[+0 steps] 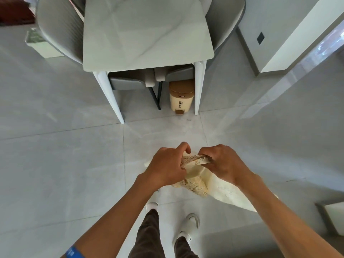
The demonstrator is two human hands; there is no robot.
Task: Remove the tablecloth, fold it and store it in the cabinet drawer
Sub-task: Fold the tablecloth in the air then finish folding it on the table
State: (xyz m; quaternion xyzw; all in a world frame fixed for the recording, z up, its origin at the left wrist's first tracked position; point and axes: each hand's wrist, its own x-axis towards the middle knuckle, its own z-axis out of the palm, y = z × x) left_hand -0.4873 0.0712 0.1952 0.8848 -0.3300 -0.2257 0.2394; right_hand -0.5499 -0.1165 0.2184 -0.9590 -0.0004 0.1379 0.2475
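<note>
At the lower centre of the frame I had both the left hand and right hand curled tight on the tablecloth, whose loose tail hung toward the floor and could drag or be stepped on.

one piece of lettering shows: a dark word printed sideways, running top to bottom, on the cream front of a small pedal bin with a brown lid, standing under the table. it seems to read "beatwang", though the letters are too small to be sure. a blue wristband carries pale marks that cannot be read.
</note>
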